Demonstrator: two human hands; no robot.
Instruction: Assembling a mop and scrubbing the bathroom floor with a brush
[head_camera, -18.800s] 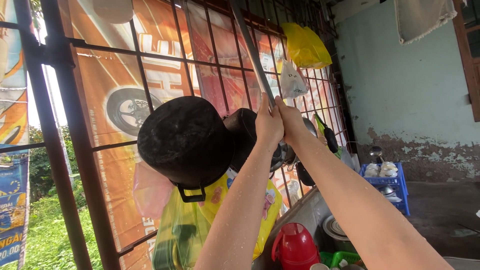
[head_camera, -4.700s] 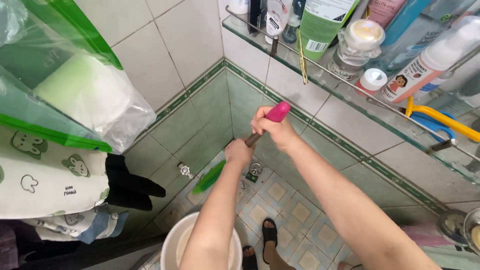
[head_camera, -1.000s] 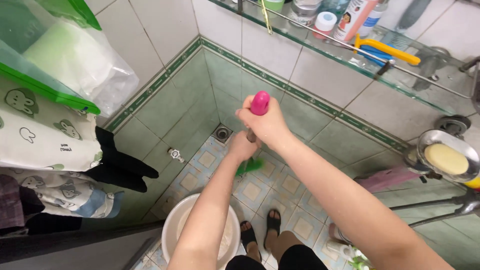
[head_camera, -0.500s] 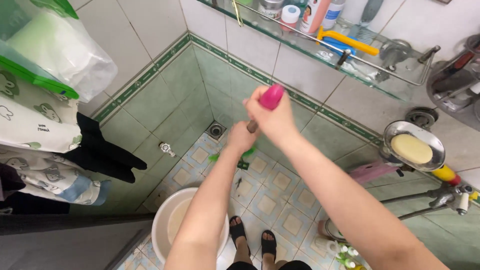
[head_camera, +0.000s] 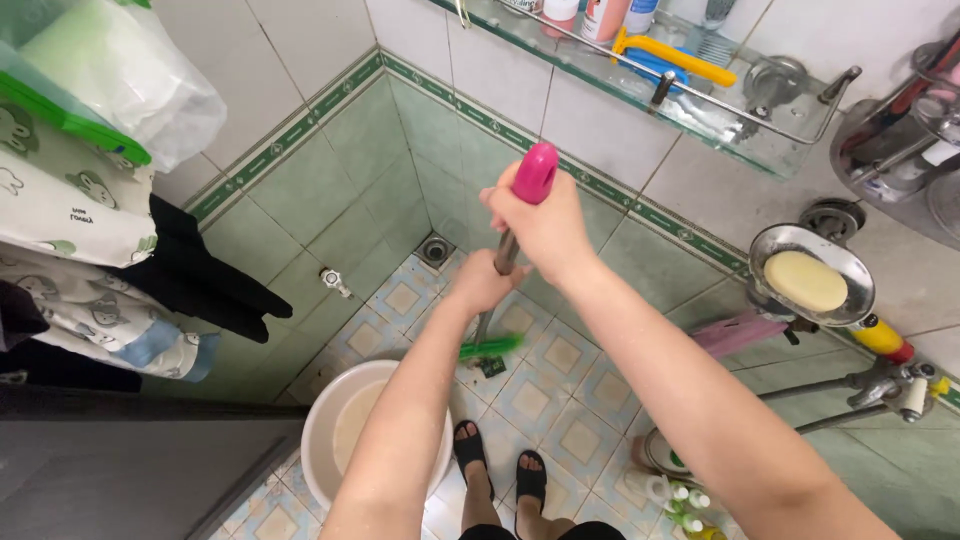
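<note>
Brush (head_camera: 497, 300) shaft partly hidden by fists, right hand (head_camera: 540, 225) clenched below pink knob, left hand (head_camera: 485, 283) gripping lower shaft, green bristles blurred on floor (head_camera: 570, 440)

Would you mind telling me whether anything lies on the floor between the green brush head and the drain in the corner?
Nothing visible does. The green brush head rests on patterned tiles, and only bare tiles run from it to the drain. The white basin sits nearer the feet, off that line.

Pale and green wall tiles (head_camera: 330, 190) are meeting at a corner above a patterned floor (head_camera: 560, 400). A glass shelf (head_camera: 740, 120) is running along the right wall, and daylight is falling evenly.
</note>
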